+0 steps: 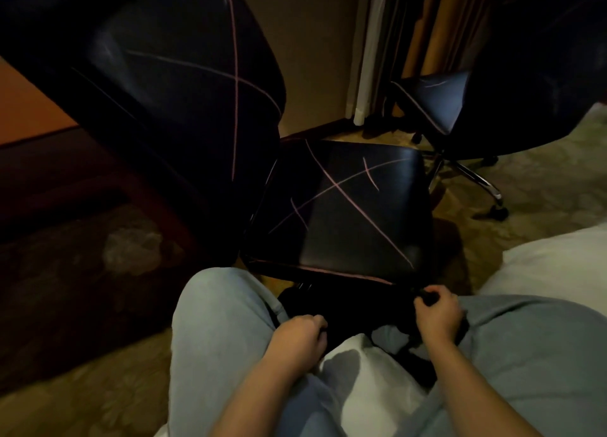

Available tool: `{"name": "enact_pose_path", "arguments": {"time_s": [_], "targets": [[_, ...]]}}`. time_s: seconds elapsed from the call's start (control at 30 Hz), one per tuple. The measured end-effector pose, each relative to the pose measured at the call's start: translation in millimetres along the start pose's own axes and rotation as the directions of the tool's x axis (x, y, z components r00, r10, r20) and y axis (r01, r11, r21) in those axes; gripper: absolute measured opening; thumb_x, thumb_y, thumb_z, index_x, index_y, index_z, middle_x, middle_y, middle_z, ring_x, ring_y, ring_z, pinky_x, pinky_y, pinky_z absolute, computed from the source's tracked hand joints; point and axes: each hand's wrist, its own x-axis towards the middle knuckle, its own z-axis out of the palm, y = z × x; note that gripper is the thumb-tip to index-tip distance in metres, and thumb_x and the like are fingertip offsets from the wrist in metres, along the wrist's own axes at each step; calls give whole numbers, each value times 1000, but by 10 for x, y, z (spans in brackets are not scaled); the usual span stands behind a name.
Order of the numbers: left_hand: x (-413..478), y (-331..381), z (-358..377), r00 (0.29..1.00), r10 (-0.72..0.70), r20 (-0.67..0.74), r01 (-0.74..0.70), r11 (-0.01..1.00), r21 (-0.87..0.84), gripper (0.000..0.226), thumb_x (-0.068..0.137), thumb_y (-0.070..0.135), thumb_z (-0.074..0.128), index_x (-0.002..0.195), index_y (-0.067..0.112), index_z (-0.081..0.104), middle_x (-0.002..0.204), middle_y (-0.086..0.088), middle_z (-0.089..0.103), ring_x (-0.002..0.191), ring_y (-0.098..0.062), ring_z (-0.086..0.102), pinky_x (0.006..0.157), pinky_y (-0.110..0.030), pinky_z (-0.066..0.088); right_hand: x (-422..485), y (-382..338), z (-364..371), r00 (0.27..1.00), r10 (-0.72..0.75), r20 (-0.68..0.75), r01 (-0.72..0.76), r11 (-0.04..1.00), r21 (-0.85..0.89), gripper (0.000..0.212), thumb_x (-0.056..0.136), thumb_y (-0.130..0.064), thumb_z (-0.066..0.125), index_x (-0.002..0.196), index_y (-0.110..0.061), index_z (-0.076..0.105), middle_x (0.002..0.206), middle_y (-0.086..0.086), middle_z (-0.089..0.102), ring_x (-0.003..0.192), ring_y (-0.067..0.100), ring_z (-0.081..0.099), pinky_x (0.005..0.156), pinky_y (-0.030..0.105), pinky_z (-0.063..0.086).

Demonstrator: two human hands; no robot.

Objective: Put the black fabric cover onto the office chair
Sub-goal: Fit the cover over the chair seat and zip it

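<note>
A black office chair stands right in front of my knees, its seat (345,206) crossed by thin pink lines and its tall backrest (184,75) leaning up to the left. The black fabric cover (354,311) lies bunched in my lap between my legs, just below the seat's front edge. My left hand (297,341) is closed on the cover's left part. My right hand (438,315) pinches the cover's right edge near the seat's front corner. Much of the cover is lost in shadow.
A second office chair (437,104) with a chrome wheeled base (473,180) stands at the back right. A white bed edge (558,265) lies to my right. Dark wooden furniture (65,173) fills the left. Patterned carpet (542,173) covers the floor.
</note>
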Motion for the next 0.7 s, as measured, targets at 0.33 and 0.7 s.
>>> {"name": "enact_pose_path", "arguments": {"time_s": [0.33, 0.7], "targets": [[21, 26, -2, 1000, 3, -1, -3, 1000, 0, 34, 97, 30, 42, 127, 19, 55, 122, -7, 61, 110, -27, 57, 86, -38, 47, 2, -92, 104, 1000, 3, 30, -5, 999, 52, 19, 80, -6, 71, 98, -4, 71, 101, 23, 65, 91, 38, 62, 84, 42, 52], [-44, -62, -7, 999, -34, 5, 34, 999, -1, 36, 97, 29, 43, 129, 18, 54, 124, -7, 60, 112, -26, 56, 88, -36, 47, -217, -277, 172, 973, -189, 131, 188, 982, 16, 16, 82, -4, 71, 97, -3, 70, 107, 18, 60, 93, 32, 59, 78, 27, 40]]}}
